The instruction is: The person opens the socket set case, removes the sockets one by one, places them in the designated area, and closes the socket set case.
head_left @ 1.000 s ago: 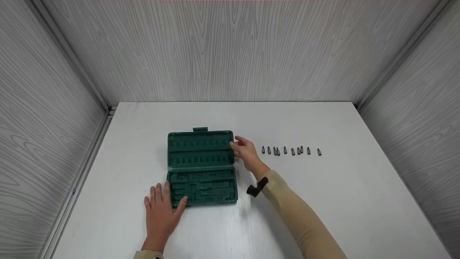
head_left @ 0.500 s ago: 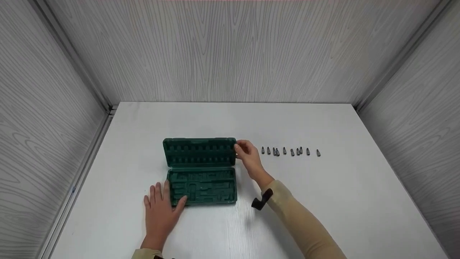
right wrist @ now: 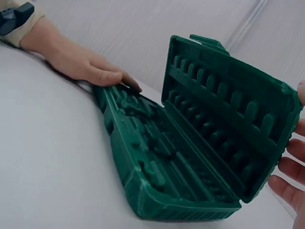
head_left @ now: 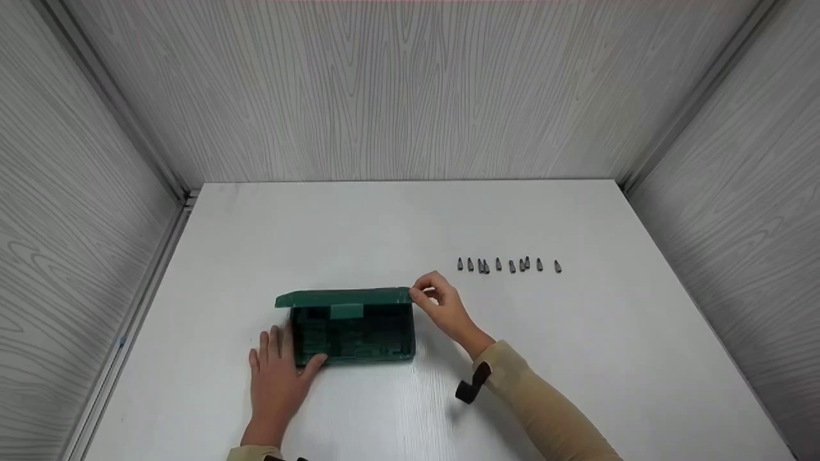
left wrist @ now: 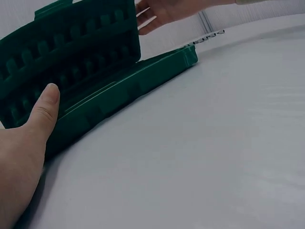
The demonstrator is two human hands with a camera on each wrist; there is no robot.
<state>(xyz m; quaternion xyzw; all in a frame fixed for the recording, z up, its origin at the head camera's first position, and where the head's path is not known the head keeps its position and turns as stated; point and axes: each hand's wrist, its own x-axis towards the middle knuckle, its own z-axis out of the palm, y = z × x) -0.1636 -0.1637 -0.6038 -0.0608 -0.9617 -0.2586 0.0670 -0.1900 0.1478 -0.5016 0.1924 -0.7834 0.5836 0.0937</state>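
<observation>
A green plastic tool case (head_left: 378,352) lies on the white table. Its lid (head_left: 381,296) leans over the base, half lowered, with the latch (head_left: 346,311) hanging at the front edge. Moulded slots (right wrist: 164,143) in the base hold no tools that I can see. My right hand (head_left: 445,310) holds the lid's right edge, thumb on the inner side and fingers behind it. Alongside the base's left side lies my left hand (head_left: 274,381), fingers straight and thumb on the front rim. Several small dark pointed bits (head_left: 498,264) form a loose row to the right, apart from both hands.
Grey wood-grain panels (head_left: 410,89) enclose the white table (head_left: 608,358) at the back and both sides. Black straps with small mounts, such as the right one (head_left: 474,383), sit on the wrists.
The lid has swung up from lying flat behind the base and tipped forward over it. My right hand moved nearer with its edge. The left hand stayed in place.
</observation>
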